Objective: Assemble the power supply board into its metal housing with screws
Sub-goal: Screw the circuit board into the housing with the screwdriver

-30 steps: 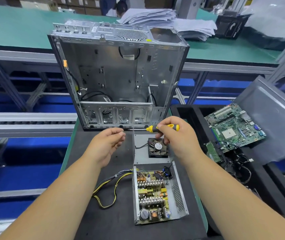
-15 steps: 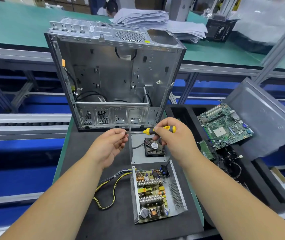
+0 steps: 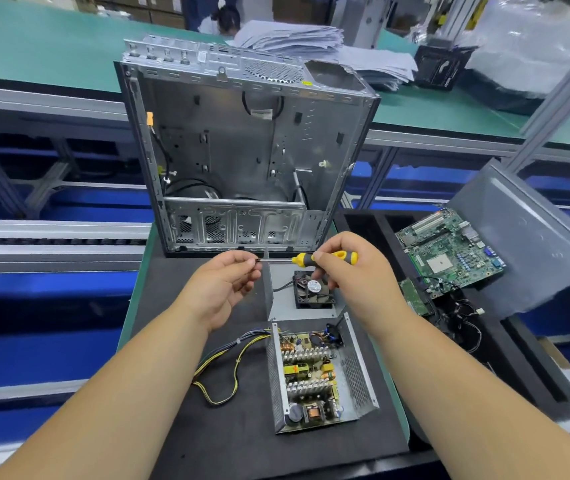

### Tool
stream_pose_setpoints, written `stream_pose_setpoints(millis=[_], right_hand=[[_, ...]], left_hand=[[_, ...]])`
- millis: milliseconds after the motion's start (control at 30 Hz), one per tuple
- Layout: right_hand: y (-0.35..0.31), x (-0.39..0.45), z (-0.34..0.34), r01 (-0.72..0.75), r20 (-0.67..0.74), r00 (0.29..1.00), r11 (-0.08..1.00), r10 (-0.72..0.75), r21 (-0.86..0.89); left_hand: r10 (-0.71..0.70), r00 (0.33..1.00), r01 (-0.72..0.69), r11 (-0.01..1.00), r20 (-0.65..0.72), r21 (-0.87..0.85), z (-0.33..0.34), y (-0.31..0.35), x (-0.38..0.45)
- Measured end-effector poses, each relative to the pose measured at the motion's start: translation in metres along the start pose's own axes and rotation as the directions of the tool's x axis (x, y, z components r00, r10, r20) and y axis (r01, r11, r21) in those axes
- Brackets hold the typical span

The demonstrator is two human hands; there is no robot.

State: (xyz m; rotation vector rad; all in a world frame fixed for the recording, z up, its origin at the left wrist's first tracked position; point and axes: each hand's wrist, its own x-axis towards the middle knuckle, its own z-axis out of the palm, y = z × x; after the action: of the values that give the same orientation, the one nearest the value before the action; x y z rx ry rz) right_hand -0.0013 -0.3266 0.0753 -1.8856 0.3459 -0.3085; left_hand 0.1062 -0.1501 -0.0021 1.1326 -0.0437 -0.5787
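The right hand (image 3: pixel 349 271) grips the yellow and black handle of a screwdriver (image 3: pixel 325 259), which lies level above the table (image 3: pixel 179 427). The left hand (image 3: pixel 223 289) has its fingers curled and pinched at the tip of the blade; probably a screw is held there, but it is too small to see. The power supply board (image 3: pixel 309 375) already sits inside its open metal housing (image 3: pixel 359 379), near the front of the table and well below both hands, with its wire bundle (image 3: pixel 228 362) running out to the left. The fan cover (image 3: pixel 313 291) lies just behind the housing, and a large computer case (image 3: pixel 242 150) stands behind that. The risk, I think, is that a screw falls from the tip while the tool goes down and drops among the components, where it could cause a short. The tip could also slip off the screw head and scratch the board.
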Motion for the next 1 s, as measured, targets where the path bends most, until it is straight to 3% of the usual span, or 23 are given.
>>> stream_pose_setpoints(millis=[367,533,633,800,1000], right_hand=[[-0.001,-0.03,-0.048,0.076,0.065,0.995,0.996,-0.079,0.047],[0.019,-0.042,-0.076,-0.015,0.021,1.0,0.999,0.014,0.038],[0.033,-0.052,-0.089,-0.094,0.07,0.994,0.989,0.087,0.114],[0.045,-0.076,-0.109,-0.102,0.147,0.987,0.96,0.065,0.26],[0.053,-0.095,-0.122,-0.102,0.128,0.99,0.946,0.065,0.306]], left_hand=[[0.061,0.995,-0.056,0.997,-0.073,0.061,0.045,-0.012,-0.042],[0.162,0.985,-0.145,0.961,-0.052,0.234,0.062,-0.031,-0.068],[0.235,0.97,-0.202,0.914,-0.055,0.352,0.07,-0.045,-0.085],[0.244,0.968,-0.209,0.906,-0.053,0.369,0.083,-0.062,-0.11],[0.266,0.962,-0.213,0.875,-0.064,0.435,0.102,-0.075,-0.132]])
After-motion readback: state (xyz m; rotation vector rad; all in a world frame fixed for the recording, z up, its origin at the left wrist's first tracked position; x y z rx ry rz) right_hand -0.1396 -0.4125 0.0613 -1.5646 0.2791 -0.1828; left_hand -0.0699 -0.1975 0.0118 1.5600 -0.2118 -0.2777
